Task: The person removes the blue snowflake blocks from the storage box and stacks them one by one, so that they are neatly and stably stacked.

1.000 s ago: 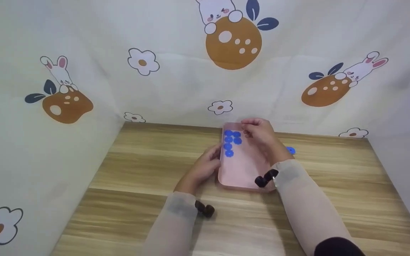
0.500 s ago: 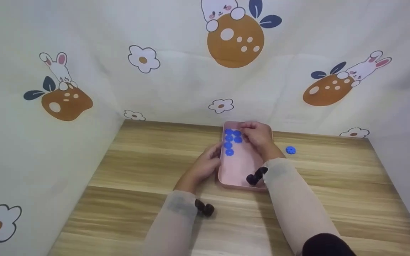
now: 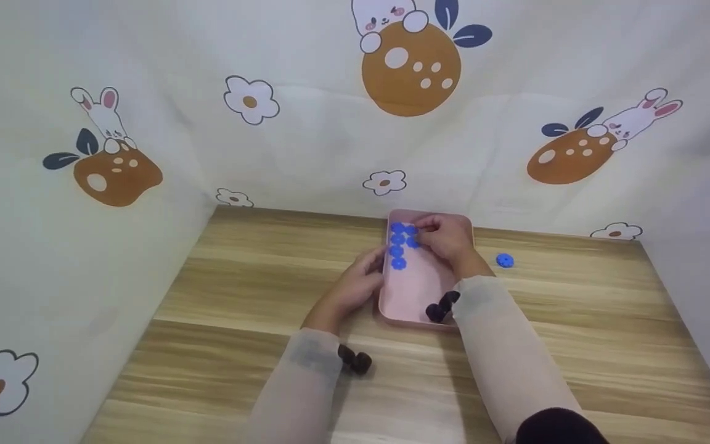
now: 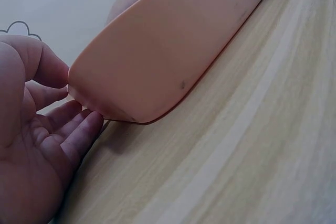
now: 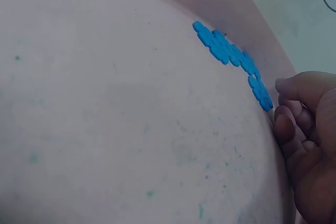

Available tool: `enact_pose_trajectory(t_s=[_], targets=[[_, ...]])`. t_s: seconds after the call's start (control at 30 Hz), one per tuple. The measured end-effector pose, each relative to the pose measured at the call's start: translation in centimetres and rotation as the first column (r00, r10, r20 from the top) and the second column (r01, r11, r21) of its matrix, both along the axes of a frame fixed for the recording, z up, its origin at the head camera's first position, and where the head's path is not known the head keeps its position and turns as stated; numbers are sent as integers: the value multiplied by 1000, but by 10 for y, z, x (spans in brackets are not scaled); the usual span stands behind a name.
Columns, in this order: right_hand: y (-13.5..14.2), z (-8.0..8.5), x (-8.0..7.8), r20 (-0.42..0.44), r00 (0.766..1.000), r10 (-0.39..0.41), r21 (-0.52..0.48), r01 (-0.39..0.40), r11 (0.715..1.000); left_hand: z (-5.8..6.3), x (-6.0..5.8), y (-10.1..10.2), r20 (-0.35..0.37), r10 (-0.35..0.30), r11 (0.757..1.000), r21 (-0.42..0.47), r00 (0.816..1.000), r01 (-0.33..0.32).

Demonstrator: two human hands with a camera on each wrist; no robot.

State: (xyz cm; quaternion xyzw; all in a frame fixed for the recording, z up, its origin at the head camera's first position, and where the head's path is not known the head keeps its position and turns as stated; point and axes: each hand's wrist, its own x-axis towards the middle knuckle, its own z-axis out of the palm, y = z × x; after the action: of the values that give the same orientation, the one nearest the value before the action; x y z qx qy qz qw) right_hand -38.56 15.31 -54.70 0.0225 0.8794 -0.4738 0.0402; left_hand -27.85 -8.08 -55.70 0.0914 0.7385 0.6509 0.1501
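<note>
Right hand (image 3: pixel 449 239) bent over the blue flower pieces (image 3: pixel 397 251), fingertips right beside them; whether it's pinching one, can't tell! Flat and scalloped, they cluster in the far left part of the pink tray (image 3: pixel 413 290). Left hand (image 3: pixel 357 287), fingers relaxed, touches the tray's side. Only the head view catches a lone blue disc (image 3: pixel 504 260) on the counter (image 3: pixel 577 308); only the left wrist view gives dark scuffs (image 4: pixel 182 85) outside the tray.
</note>
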Motion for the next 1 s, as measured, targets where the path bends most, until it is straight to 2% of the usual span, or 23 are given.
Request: enact_pose_trajectory(t_s=[0.3, 0.5, 0.77, 1.0], targets=[[4, -2, 1, 47, 991, 125, -23, -124, 992, -2, -1, 0, -34, -23, 999, 29, 999, 24], [3, 1, 3, 87, 986, 141, -15, -140, 990, -3, -2, 1, -39, -23, 999, 28, 999, 25], [0, 2, 4, 93, 986, 142, 86, -150, 985, -1, 0, 0, -37, -13, 1000, 0, 999, 13], [-1, 4, 5, 101, 980, 170, 34, -174, 984, 2, 0, 0, -11, 0, 1000, -12, 1000, 0]])
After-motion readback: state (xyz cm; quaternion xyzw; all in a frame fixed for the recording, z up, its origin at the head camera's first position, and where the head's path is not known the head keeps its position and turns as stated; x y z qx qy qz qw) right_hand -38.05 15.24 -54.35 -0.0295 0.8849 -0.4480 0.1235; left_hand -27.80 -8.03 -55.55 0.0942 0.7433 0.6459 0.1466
